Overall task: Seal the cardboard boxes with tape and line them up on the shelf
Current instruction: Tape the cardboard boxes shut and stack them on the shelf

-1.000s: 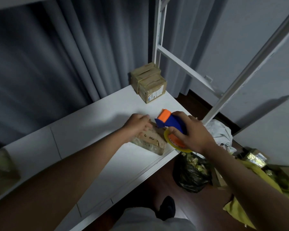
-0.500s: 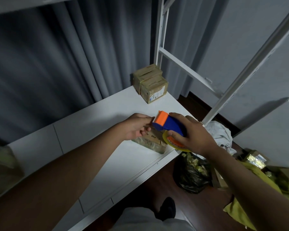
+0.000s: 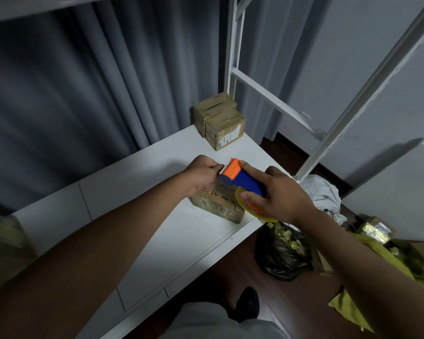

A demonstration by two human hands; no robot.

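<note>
A small cardboard box (image 3: 218, 207) lies on the white shelf (image 3: 137, 182) near its front right edge. My right hand (image 3: 277, 194) grips a blue and orange tape dispenser (image 3: 240, 178) with a yellow tape roll, held just above the box's far end. My left hand (image 3: 202, 174) is at the box's far left corner, fingers curled close to the dispenser's toothed blade; whether it pinches the tape end I cannot tell. Two taped cardboard boxes (image 3: 220, 121) stand side by side at the shelf's back right corner.
White shelf uprights (image 3: 233, 57) and a diagonal brace (image 3: 367, 91) frame the right side. Grey curtains hang behind. On the floor to the right are a black bag (image 3: 282, 250), a white cloth (image 3: 321, 194) and yellow wrapping with more boxes (image 3: 375, 233).
The dispenser has lifted off the box top and tilted up toward the far end. My left hand has slid from the box top to the dispenser's blade.
</note>
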